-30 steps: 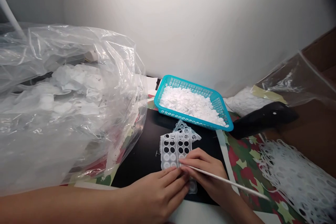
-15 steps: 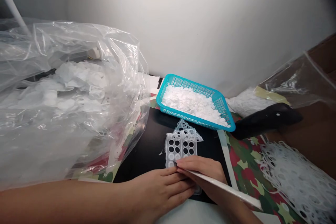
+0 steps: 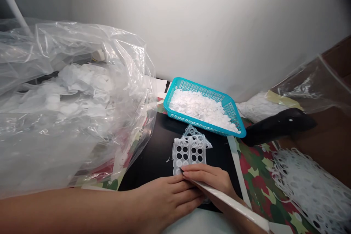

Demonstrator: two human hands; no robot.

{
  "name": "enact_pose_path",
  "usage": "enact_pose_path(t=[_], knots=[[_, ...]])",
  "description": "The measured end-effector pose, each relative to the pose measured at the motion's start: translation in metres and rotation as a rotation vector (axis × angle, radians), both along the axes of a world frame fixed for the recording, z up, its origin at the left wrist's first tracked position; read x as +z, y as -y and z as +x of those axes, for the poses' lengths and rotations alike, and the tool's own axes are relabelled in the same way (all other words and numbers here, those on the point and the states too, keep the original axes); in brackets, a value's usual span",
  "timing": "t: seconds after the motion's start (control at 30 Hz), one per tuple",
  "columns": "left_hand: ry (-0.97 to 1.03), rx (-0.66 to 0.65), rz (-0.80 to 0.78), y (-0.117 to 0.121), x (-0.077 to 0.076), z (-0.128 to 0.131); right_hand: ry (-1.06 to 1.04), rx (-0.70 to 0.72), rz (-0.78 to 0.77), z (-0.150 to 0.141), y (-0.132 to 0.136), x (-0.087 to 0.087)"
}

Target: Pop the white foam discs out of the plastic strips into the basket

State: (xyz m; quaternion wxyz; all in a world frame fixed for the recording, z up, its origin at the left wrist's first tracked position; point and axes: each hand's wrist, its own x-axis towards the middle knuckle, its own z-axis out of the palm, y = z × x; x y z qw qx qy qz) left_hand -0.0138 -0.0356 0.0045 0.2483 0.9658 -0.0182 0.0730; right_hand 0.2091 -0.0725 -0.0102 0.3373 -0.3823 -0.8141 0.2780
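Resting my L hand [image 3: 175, 197], flat & unclenched, over the near end of the perforated sheet [image 3: 189, 155]; my R hand [image 3: 212, 179] is gripping the white stick [image 3: 233, 203]. If its tip's slipping, it could be jabbing my L fingers [image 3: 189, 194], since they're lying so close. Sheet's lying on the black mat [image 3: 148, 157]; w/ too light a press, it might be sliding fwd & nudging the turquoise basket [image 3: 240, 132], poss. spilling white discs [image 3: 200, 106].

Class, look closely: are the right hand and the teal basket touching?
Apart. The head view plainly shows black mat between the right hand and the near side of the teal basket.
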Motion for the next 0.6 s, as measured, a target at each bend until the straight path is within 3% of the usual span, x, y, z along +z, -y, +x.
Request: enact_pose_path(t=[0.23, 0.37, 0.6], knots=[[0.025, -0.001, 0.056, 0.000, 0.003, 0.002, 0.223, 0.036, 0.347, -0.005, -0.008, -0.001], [0.015, 0.011, 0.074, 0.000, 0.004, 0.001, 0.288, -0.013, 0.389, -0.006, -0.006, -0.001], [0.006, -0.015, 0.008, -0.002, 0.004, -0.004, 0.209, -0.198, 0.398, 0.005, -0.008, 0.010]])
